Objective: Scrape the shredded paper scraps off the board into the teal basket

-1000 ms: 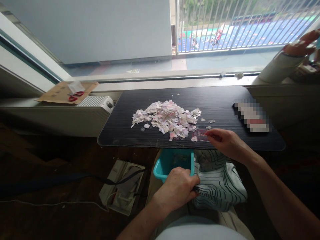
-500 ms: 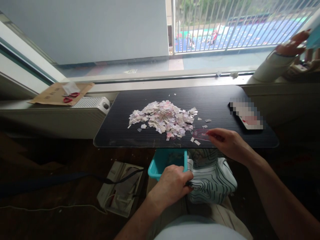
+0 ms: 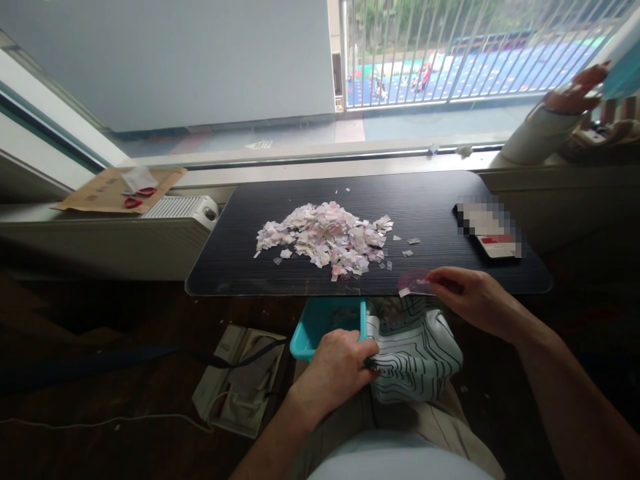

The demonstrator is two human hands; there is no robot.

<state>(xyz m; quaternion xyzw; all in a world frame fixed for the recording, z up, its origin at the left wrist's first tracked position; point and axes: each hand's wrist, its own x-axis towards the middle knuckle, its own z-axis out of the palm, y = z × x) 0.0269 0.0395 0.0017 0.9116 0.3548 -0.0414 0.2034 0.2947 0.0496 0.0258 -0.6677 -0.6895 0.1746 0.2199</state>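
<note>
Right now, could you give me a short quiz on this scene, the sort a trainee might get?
1. True or false: the pile of paper scraps lies on the floor.
2. What does the right hand pinch at the front edge of the table? A) a pinkish slip B) scissors C) a cup
3. What colour is the bin by the left hand?
Key: 1 false, it lies on the table. 2 A. 3 teal.

Open tabletop (image 3: 227,270) either side of paper-scrap heap (image 3: 325,237)
</note>
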